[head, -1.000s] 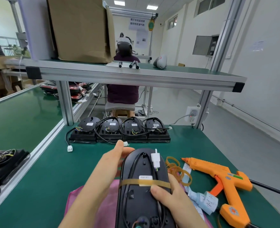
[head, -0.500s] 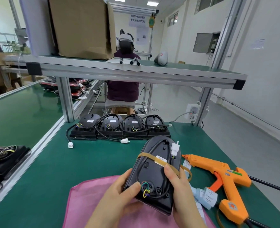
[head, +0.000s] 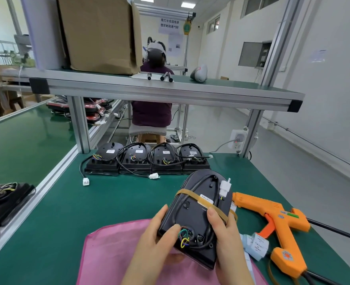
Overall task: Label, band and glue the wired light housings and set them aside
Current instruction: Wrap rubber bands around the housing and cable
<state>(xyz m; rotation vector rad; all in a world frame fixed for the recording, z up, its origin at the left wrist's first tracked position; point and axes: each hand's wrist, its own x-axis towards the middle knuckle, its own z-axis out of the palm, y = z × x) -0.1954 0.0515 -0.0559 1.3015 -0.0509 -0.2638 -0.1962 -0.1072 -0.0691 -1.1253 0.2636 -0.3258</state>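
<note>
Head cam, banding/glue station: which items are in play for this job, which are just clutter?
In play:
- black wired light housing, in left hand and right hand
- tan rubber band around it
- orange hot-glue gun
- row of four black housings

Lying about:
- brown cardboard box
- grey-white helmet-shaped object
- black marker pens

housing point(head: 198, 208): a second ago it lay flat, pointing away. now it is turned and tipped up, with the coloured wires point(head: 184, 238) end near the person.
left hand point(head: 159, 233): it moved from the far left side to the near end, thumb by the wires.
right hand point(head: 225, 239): it slid from the near edge to the right side, thumb below the rubber band point(head: 192, 196).
rubber band: it was straight across, now it slants.
</note>
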